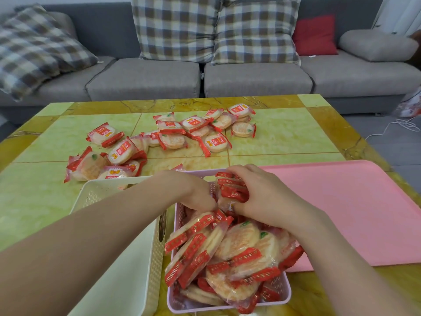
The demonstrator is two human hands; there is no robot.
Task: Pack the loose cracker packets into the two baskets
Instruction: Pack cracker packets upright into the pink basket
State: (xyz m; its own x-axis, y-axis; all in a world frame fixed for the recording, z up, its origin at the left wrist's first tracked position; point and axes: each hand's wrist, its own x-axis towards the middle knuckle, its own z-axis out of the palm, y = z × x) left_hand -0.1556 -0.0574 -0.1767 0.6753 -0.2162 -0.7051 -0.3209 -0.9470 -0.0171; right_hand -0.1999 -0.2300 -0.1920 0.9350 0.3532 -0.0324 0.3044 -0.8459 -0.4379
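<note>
A pink basket in front of me is heaped with red-and-clear cracker packets. Both hands work at its far end. My right hand grips a standing bunch of packets from the right. My left hand reaches in from the left, its fingers curled down against the same bunch. A cream basket stands to the left, holding nothing that I can see. Several loose packets lie scattered on the table further away, and another cluster lies at the left.
A pink mat lies to the right of the pink basket. The table has green and yellow tiles. Behind it stands a grey sofa with checked cushions. A white cable lies on the floor at the right.
</note>
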